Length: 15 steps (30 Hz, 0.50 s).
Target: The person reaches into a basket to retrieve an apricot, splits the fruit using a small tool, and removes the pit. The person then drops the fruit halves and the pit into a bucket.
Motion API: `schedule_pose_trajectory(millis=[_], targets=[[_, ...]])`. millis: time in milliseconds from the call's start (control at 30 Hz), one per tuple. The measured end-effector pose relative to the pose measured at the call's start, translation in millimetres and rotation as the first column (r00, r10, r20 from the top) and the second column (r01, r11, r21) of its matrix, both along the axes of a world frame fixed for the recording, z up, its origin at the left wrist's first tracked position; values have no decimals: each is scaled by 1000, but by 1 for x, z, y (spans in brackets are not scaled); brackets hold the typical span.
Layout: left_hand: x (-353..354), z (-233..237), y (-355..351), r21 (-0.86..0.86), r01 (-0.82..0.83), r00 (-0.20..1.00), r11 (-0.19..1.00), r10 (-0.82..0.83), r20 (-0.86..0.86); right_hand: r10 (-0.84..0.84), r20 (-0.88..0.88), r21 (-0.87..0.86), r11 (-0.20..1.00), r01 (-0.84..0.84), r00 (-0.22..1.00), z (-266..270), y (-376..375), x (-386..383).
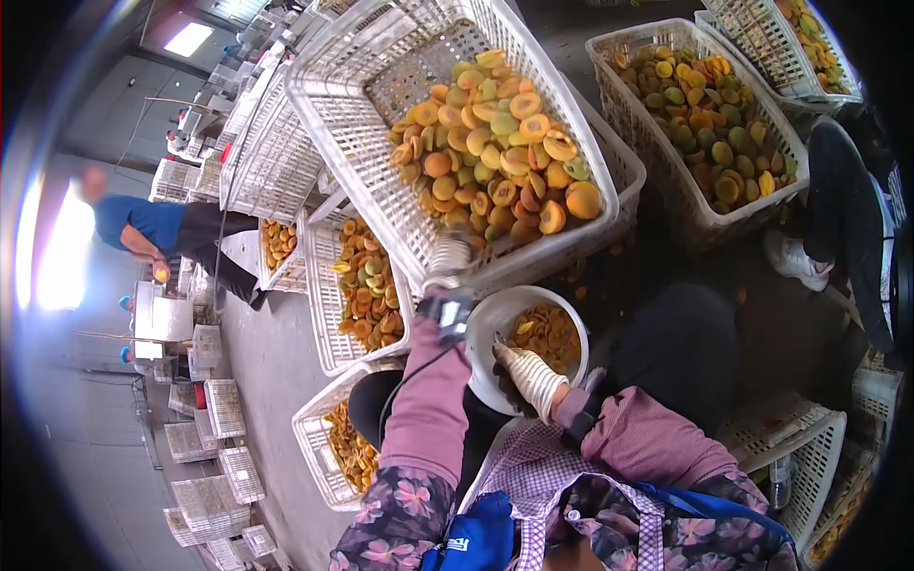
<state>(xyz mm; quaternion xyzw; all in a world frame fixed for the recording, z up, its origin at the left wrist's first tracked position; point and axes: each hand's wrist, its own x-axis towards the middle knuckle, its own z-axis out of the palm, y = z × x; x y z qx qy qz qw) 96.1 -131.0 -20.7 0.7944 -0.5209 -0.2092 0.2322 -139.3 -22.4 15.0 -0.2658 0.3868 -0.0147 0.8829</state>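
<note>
My left hand [451,255], in a pale striped glove, reaches to the near edge of a white plastic crate [328,143] of halved apricots [495,143]. Motion smears its fingers, so their grip cannot be made out. My right hand [535,377], in a similar glove with dark, stained fingertips, is at the white bucket [484,319]. Its fingers curl inward, and whatever they may hold is hidden. Inside the bucket lie orange-brown fruit pieces [547,335]. The apricots in the crate are orange and greenish, mostly cut side or skin side up.
More crates of cut fruit stand around me: one at the upper right [700,214], one at the left [328,357], one at the lower left [309,428]. A person in blue [152,224] stands at the far left. Another person's shoe [798,262] is at the right.
</note>
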Motion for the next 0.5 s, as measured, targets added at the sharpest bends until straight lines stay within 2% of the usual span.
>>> schedule_pose_trajectory(millis=[33,67,133,233,300,333,367,400,433,467,500], targets=[[9,-23,-17,328,18,969,945,-97,226,-56,-36,-54,997,54,998,-5,-2,5],[17,-54,-24,209,40,941,977,-107,321,-57,-42,-61,997,55,997,-3,-6,7],[14,-35,-32,379,-2,975,925,-84,208,-95,-64,-1,995,95,993,6,-9,10],[-7,4,-20,339,77,983,938,-128,129,-167,-41,-80,983,164,985,5,-16,14],[-41,39,12,22,39,964,999,-32,-263,-331,24,-213,920,328,943,-6,-21,15],[-60,56,32,-209,162,971,964,-194,-141,-357,62,-325,876,358,932,-2,-25,10],[-76,63,54,-412,295,948,862,-318,13,-369,75,-412,834,366,926,8,-31,6],[-53,8,78,-240,316,911,918,-222,347,-374,89,-498,786,366,923,14,-36,4],[-91,43,79,-358,-85,857,930,-115,-503,-354,82,-634,703,323,932,11,-36,4],[-133,85,78,-126,-432,154,893,-64,-986,-334,75,-753,599,273,940,6,-34,4],[-142,90,82,-125,-440,154,889,-62,-986,-272,-60,-810,576,112,960,5,-30,3]])
